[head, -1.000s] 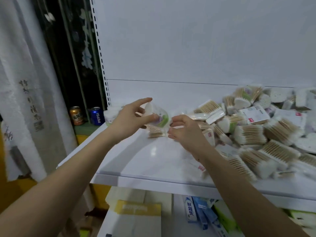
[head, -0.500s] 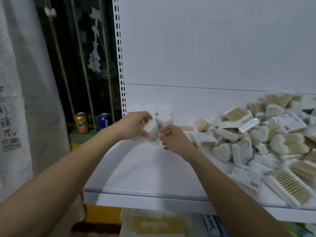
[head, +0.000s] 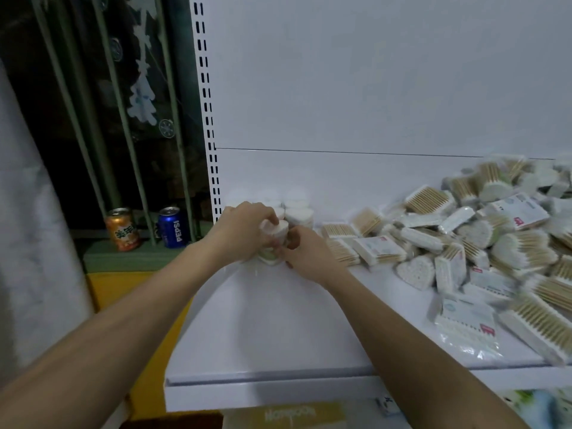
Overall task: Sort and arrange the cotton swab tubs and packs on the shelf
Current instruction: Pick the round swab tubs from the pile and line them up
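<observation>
A heart-shaped tub [head: 275, 231] is gripped by the left hand [head: 244, 230] and pinched at its lower edge by the right hand [head: 305, 253], at the shelf [head: 278, 329] back-left corner, 11 o'clock from the unsorted pile [head: 483, 243]. It is best set down upright, flush against the placed tubs [head: 298, 213] at 1 o'clock, and kept level before letting go.

Two drink cans stand on the ledge left of the shelf: one orange can [head: 121, 229] and one blue Pepsi can [head: 172, 226]. Two hands work at the tubs. The loose pile of cotton swab packs [head: 470, 243] is too jumbled to count.
</observation>
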